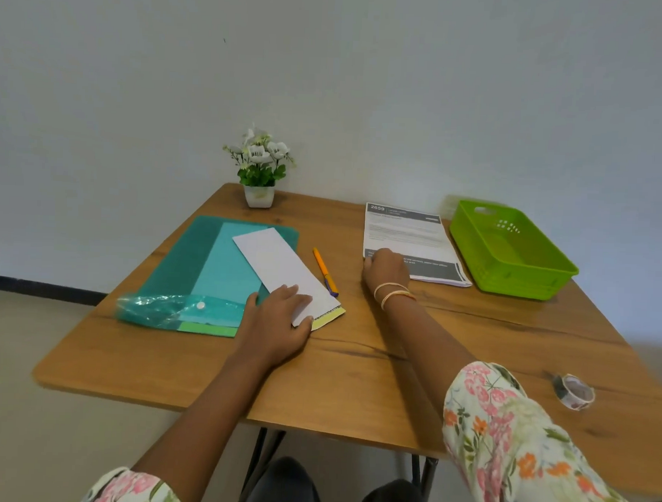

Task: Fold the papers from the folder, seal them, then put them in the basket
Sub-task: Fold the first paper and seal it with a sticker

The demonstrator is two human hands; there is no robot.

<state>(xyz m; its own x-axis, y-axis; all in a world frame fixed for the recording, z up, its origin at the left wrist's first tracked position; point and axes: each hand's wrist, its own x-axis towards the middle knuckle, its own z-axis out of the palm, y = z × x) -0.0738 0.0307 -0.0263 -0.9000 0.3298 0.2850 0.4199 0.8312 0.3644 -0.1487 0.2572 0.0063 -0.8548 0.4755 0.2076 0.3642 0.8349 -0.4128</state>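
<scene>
A teal plastic folder (193,268) lies open on the left of the wooden table (355,383). A long white folded paper (280,268) rests across the folder's right edge, with a yellow-edged sheet (333,316) under its near end. My left hand (278,316) lies flat on the near end of that white paper. My right hand (387,269) rests with curled fingers on the near left corner of a stack of printed papers (408,238). A green plastic basket (509,249) stands to the right of the stack and holds nothing visible.
A roll of patterned tape (574,390) sits near the table's right front. An orange pen (325,271) with a purple tip lies between the folder and the printed stack. A small potted plant (261,169) stands at the back by the wall.
</scene>
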